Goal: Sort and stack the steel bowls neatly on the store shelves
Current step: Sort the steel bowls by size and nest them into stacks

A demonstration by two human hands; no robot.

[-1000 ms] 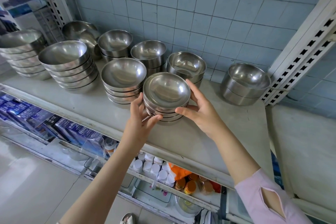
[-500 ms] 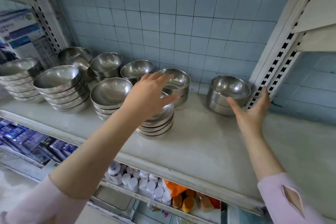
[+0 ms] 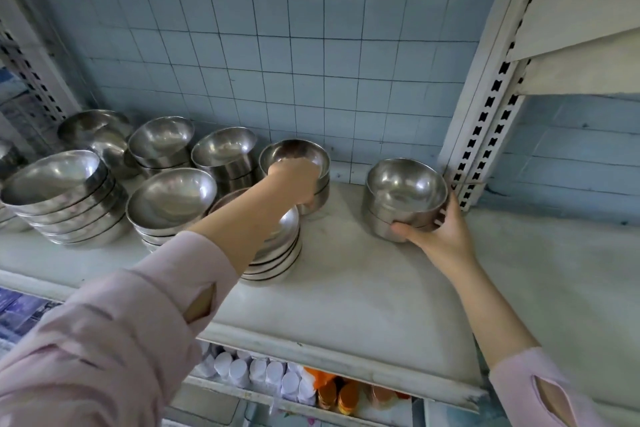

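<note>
gripping separate bowl stacks: left hand, right hand.

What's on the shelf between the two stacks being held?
Nothing: the head view shows bare shelf between the back stack in the left hand and the right stack in the right hand.

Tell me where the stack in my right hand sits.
Head view: the small bowl stack stands at the right of the shelf, beside the slotted upright, gripped by the right hand.

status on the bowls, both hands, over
Left hand grips back bowl stack. Right hand grips far-right bowl stack beside upright. Front stack lies under left forearm.
</note>
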